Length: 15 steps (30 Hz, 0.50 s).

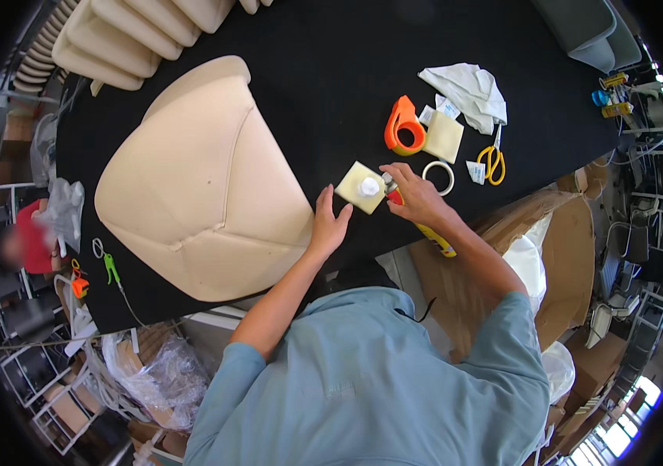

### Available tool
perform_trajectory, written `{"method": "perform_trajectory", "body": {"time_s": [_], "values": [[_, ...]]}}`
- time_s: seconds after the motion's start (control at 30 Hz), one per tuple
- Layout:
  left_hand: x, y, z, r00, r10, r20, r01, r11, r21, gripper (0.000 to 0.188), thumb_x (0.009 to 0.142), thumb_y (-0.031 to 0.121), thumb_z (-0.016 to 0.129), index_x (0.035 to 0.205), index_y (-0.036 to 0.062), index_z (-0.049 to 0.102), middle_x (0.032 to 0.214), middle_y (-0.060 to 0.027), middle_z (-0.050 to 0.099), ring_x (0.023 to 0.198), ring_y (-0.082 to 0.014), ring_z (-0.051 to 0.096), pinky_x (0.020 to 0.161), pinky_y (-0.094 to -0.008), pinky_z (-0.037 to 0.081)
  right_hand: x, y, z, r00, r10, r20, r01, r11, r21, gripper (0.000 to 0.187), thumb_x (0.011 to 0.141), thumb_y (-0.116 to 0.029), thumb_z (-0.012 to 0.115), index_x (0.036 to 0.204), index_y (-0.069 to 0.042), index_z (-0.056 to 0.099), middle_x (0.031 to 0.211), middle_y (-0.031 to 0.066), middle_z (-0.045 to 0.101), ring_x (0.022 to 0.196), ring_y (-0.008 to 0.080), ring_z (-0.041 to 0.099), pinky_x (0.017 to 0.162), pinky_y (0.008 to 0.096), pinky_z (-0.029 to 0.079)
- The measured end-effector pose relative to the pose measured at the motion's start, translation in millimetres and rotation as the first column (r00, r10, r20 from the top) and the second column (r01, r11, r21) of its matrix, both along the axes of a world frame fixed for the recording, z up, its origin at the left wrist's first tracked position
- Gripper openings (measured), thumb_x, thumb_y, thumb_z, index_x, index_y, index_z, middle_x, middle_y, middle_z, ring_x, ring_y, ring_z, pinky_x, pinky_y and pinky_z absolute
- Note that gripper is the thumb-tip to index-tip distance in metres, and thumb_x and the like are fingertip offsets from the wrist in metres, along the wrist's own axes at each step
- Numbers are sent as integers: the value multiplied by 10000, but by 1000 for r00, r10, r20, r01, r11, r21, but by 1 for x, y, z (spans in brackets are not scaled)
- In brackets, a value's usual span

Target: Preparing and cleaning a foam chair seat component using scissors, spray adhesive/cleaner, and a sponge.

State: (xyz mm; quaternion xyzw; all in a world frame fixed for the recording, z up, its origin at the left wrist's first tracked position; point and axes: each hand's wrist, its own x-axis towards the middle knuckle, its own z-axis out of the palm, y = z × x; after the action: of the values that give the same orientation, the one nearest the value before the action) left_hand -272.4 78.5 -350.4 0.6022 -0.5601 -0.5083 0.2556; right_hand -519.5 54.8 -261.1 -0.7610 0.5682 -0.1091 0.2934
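Note:
My left hand holds a pale yellow square sponge by its near-left edge, thumb and fingers at its side. A mound of white foam sits on the sponge's face. In my right hand is a yellow and red spray can, tilted with its silver top close to the foam; my fingers wrap its upper part and hide some of it. Left of my hands, a large cream upholstered chair shell with seams lies on the black-covered table.
Right of my hands lie an orange tape dispenser, another sponge, a white tape roll, yellow-handled scissors and a white cloth. Stacked cream shells stand far left; a green air gun lies near left. A cardboard box stands beside the table.

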Motion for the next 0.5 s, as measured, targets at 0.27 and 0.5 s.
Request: {"method": "perform_trajectory", "body": {"time_s": [0.27,0.5], "values": [[-20,-14,-7,907,-59,417,131,981,-145,594,911,124,680,1458,29,470,1357,-181,534,1263,-381,521,1076,-452,443,-2,-152,82,926,320,-200,-376,751,-542,834,794,-49,769,1538,-173,412,1455,93,496,1299,302,535,1111,444,437],[-26,-21,2,936,-52,348,45,999,27,366,841,96,744,1159,36,571,1117,-137,617,1073,-335,625,952,-430,511,-25,-245,-19,897,263,-356,-416,775,-476,804,815,-11,756,1517,-237,436,1421,67,524,1370,270,497,1165,535,377]]}}
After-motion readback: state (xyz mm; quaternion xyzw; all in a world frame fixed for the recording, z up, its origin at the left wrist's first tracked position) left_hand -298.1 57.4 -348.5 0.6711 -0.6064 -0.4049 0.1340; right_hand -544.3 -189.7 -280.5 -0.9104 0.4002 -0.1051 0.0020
